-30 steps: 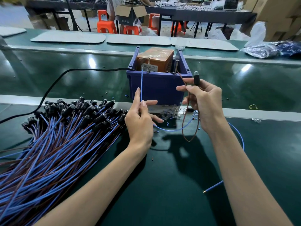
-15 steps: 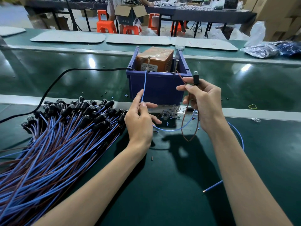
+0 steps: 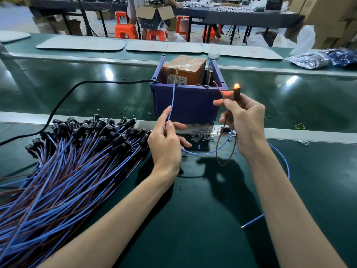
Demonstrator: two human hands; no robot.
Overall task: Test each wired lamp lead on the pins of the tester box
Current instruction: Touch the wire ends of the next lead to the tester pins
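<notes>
Head view: lamp (image 3: 236,91) glows orange, upright in right hand (image 3: 243,122), which grips its black base and the brown wire (image 3: 219,90); brown tip reaches toward the right pin (image 3: 209,79). Left hand (image 3: 166,144) pinches the blue wire (image 3: 171,102), tip at the left pin (image 3: 177,74). Tester (image 3: 183,69) sits in a blue bin (image 3: 190,106) on the green belt (image 3: 212,219). Lead pile (image 3: 67,161) lies left. Orange stools (image 3: 125,31) far back.

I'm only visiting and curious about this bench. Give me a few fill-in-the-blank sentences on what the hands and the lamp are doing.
The lamp gripped by the right hand is ____.
The left hand pinches a ____ wire.
The pile of leads lies on the person's ____ side.
The tester box sits ____ the bin.
Missing words: lit, blue, left, inside.
</notes>
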